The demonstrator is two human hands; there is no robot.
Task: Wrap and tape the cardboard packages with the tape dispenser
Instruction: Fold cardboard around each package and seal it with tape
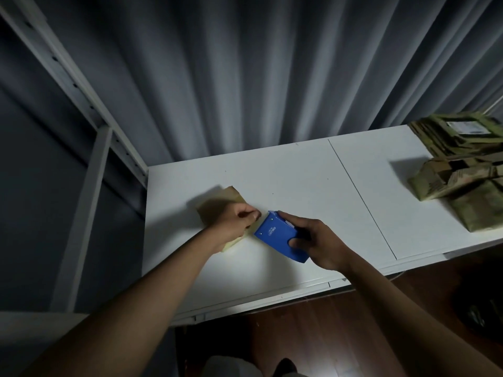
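Note:
A flat brown cardboard package lies on the white table near its left edge. My left hand rests on the package with its fingers curled, pinching at the package's right edge. My right hand grips a blue tape dispenser just right of the package. The dispenser's front end points at the package edge beside my left fingertips. Most of the package is hidden under my left hand and wrist.
A heap of folded cardboard packages fills the table's right end. A white metal shelf frame stands at the left. Grey curtains hang behind the table. Dark wooden floor lies below the table's front edge.

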